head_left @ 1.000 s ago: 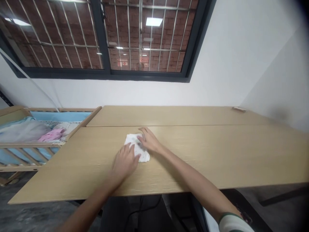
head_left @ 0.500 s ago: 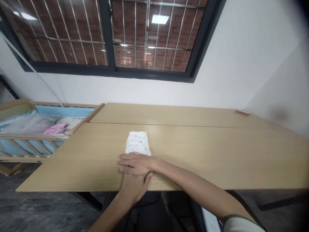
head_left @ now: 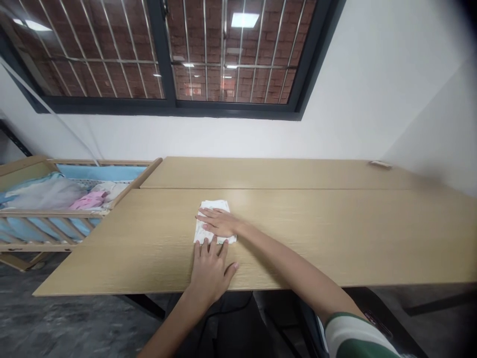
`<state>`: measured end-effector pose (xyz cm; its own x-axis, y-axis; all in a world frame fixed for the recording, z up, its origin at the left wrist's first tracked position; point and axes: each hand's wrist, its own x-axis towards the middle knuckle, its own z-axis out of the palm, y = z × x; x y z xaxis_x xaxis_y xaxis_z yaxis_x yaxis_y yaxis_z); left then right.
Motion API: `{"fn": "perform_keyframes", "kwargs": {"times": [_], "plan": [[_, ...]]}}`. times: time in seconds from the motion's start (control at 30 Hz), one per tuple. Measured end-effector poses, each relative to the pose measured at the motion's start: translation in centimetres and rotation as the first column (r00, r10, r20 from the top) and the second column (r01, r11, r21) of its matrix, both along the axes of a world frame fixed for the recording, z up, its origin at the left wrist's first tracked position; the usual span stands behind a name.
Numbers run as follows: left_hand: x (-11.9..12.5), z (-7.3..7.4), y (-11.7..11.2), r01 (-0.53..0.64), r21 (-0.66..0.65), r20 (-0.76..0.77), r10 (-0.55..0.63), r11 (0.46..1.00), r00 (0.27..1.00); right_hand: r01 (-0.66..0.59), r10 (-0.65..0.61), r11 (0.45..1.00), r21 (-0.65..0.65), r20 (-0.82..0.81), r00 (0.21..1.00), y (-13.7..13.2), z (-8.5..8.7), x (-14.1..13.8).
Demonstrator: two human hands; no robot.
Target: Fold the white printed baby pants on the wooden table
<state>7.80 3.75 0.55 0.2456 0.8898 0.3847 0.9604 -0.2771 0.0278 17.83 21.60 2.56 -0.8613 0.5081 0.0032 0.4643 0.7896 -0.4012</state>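
Note:
A small folded white cloth with a faint print (head_left: 210,208) lies on the wooden table (head_left: 316,233), near its front edge. My right hand (head_left: 219,222) rests flat across the cloth's near half, fingers stretched out to the left. My left hand (head_left: 210,268) lies flat on the table just in front of the cloth, fingers spread, their tips touching its near edge. Neither hand grips anything.
A wooden crib (head_left: 55,209) with blue lining, a pink garment (head_left: 88,200) and pale fabrics stands at the left, beside the table. A second tabletop lies behind, with a small flat object (head_left: 380,164) at its far right. White wall and a barred window are beyond.
Both hands, stacked at the table's front edge half a second ago, have moved forward. The right hand now covers the cloth and the left lies separately just behind it.

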Motion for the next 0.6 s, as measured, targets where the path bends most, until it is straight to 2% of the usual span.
{"fn": "perform_keyframes", "kwargs": {"times": [0.33, 0.6], "plan": [[-0.2, -0.7, 0.0, 0.0, 0.042, -0.03, 0.001, 0.999, 1.0, 0.02, -0.016, 0.998, 0.051, -0.074, 0.997, 0.1, -0.8, 0.3], [-0.2, -0.8, -0.3, -0.001, 0.077, -0.078, 0.007, 0.997, 0.997, 0.112, -0.095, 0.989, 0.093, -0.167, 0.981, -0.1, -1.4, 1.0]]}}
